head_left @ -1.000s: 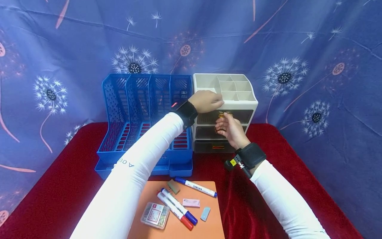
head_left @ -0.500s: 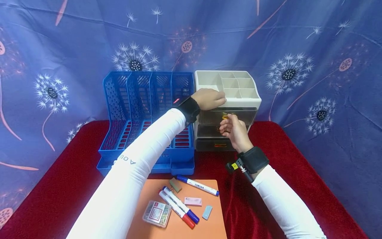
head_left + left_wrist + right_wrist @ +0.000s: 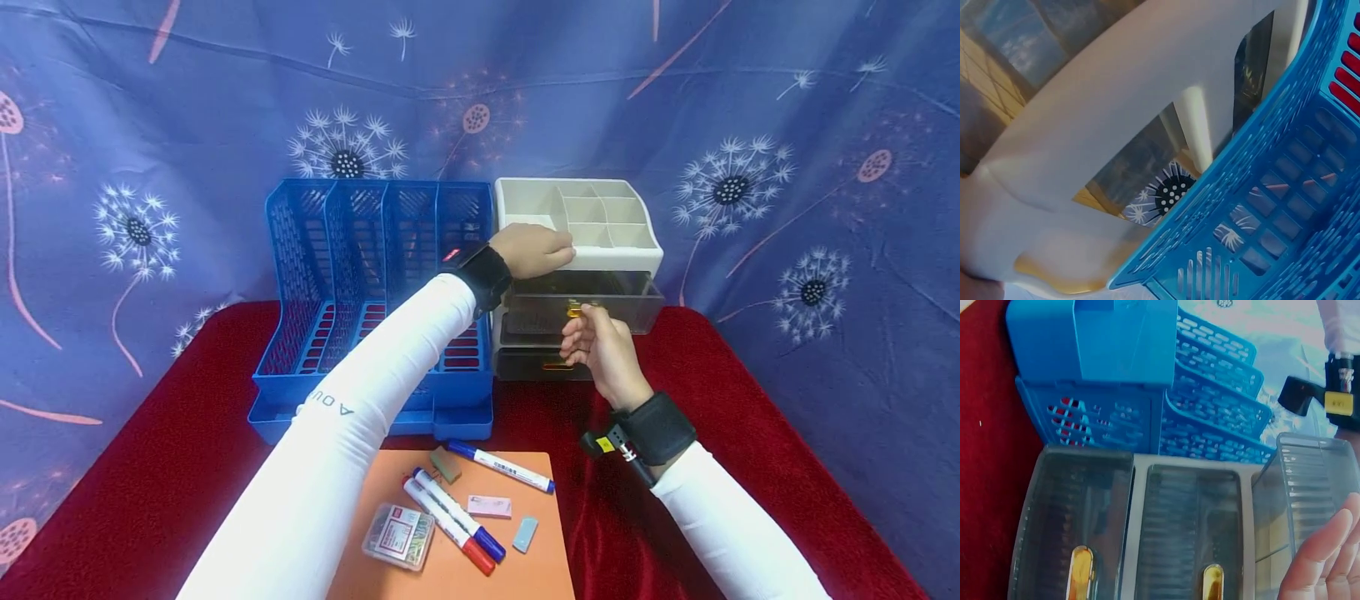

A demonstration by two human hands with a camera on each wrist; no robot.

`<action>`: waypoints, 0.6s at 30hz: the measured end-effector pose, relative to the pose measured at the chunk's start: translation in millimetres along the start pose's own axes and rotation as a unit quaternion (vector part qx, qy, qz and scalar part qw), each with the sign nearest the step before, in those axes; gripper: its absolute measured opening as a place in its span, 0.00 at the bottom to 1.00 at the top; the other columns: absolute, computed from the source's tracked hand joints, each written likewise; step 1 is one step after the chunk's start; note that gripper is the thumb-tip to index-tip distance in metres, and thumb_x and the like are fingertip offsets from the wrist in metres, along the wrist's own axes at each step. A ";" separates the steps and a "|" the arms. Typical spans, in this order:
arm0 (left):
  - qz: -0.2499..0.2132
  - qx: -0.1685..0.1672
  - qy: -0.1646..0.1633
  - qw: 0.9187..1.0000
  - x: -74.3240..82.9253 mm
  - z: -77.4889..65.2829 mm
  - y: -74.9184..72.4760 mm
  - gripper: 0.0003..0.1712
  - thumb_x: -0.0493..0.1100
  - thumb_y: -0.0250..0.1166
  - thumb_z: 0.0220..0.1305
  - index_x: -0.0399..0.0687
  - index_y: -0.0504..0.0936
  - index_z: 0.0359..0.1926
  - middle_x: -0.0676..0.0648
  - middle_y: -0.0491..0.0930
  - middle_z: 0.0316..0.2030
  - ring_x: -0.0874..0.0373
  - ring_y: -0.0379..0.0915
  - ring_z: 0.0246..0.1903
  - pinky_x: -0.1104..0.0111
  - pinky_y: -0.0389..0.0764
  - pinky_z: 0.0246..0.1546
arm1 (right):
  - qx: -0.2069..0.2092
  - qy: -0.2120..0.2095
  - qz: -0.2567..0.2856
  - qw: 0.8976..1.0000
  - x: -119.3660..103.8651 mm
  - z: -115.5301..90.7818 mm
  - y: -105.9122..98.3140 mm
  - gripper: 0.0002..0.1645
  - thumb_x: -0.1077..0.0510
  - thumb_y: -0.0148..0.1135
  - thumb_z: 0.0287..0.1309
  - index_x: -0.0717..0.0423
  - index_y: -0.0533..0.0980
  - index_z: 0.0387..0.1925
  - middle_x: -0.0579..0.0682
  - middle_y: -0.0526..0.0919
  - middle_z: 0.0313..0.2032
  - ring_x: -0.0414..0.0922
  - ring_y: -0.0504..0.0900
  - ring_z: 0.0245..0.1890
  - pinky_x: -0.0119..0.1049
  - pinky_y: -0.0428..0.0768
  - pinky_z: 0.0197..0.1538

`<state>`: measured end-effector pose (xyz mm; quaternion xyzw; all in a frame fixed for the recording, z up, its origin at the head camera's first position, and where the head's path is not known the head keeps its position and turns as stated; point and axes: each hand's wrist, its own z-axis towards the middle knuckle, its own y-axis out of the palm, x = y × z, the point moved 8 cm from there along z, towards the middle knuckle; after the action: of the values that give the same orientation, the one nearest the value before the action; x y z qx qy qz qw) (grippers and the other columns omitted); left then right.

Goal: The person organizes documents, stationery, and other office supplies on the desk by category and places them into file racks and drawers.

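A white desktop organizer [image 3: 613,258] has divided compartments on top and dark translucent drawers below. My left hand [image 3: 534,250] rests on its upper front rim, back of the hand upward. The top drawer [image 3: 633,310] stands partly pulled out. At its gold handle [image 3: 574,308], my right hand [image 3: 611,354] pinches with thumb and finger; the right wrist view shows the drawer from the side with the right hand [image 3: 1329,556] at its front. The lower drawers [image 3: 1191,525] are closed. Left of the organizer stands a blue mesh file rack [image 3: 375,392].
On an orange board [image 3: 525,575] lie blue markers [image 3: 513,471], a red marker [image 3: 457,533], a clear box of small items [image 3: 399,537], and pink [image 3: 489,507], blue [image 3: 525,534] and green [image 3: 446,464] small blocks. Red cloth [image 3: 742,467] covers the table; a patterned curtain [image 3: 225,100] hangs behind.
The top drawer has slid out toward me, my right hand moving down and toward me with its handle. My left hand keeps its place on the organizer's rim. The view has shifted slightly.
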<state>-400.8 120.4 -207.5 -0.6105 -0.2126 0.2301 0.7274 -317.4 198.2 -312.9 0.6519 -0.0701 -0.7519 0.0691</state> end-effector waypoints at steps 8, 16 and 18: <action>0.005 0.005 0.000 1.000 1.0 2.7 3.0 0.15 0.51 0.40 0.70 0.50 0.70 0.35 0.53 0.70 0.28 0.58 0.69 0.33 0.65 0.67 0.36 | -0.012 -0.016 0.020 1.000 -1.8 -18.9 2.0 0.28 0.56 0.37 0.69 0.54 0.76 0.17 0.46 0.77 0.15 0.39 0.75 0.15 0.31 0.75 0.23; 0.021 0.001 -0.008 1.000 -4.1 6.6 6.2 0.16 0.52 0.39 0.71 0.51 0.71 0.38 0.53 0.72 0.31 0.58 0.69 0.34 0.65 0.67 0.37 | -0.033 -0.026 0.028 0.999 -3.5 -33.8 6.9 0.27 0.55 0.39 0.70 0.55 0.76 0.19 0.47 0.77 0.16 0.40 0.76 0.17 0.33 0.77 0.26; 0.019 0.001 -0.007 1.000 -4.3 7.0 6.1 0.16 0.52 0.39 0.71 0.51 0.71 0.37 0.53 0.71 0.30 0.58 0.68 0.34 0.65 0.67 0.37 | -0.034 -0.028 0.027 0.999 -4.4 -37.2 7.6 0.27 0.55 0.39 0.70 0.55 0.76 0.19 0.47 0.77 0.16 0.40 0.75 0.17 0.33 0.77 0.26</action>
<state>-408.9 124.3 -212.5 -0.6119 -0.2057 0.2488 0.7220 -279.9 191.0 -312.4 0.6254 -0.0640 -0.7699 0.1095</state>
